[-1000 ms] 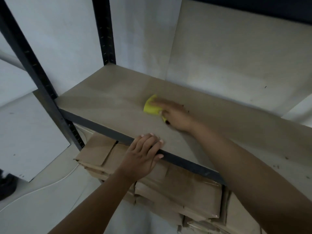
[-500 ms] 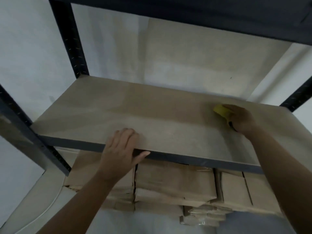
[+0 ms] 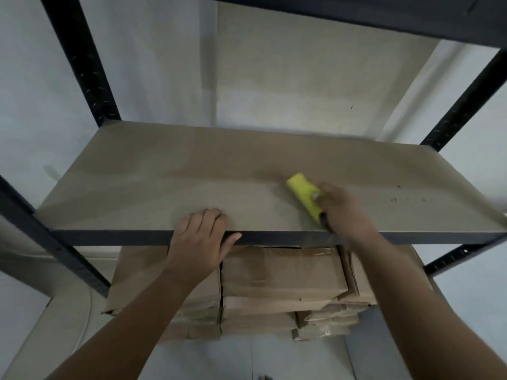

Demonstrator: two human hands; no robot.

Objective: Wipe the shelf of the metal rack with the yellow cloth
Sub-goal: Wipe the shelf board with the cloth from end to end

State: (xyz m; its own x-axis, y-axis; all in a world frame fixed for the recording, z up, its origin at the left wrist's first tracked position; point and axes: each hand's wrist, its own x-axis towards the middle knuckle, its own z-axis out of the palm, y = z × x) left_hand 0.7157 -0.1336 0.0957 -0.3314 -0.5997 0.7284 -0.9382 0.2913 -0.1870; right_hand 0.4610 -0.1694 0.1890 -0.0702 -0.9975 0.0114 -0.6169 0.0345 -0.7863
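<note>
Cloth [image 3: 304, 193] bears no readable writing.

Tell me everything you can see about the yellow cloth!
The yellow cloth is bright yellow and looks soft, folded or rolled into a thick pad rather than spread out. It lies slanted on the tan shelf, right of the middle and toward the front edge. The right hand holds its near end, with fingers over it, pressing it on the board. Its far end pokes out free. Nothing else touches it.
</note>
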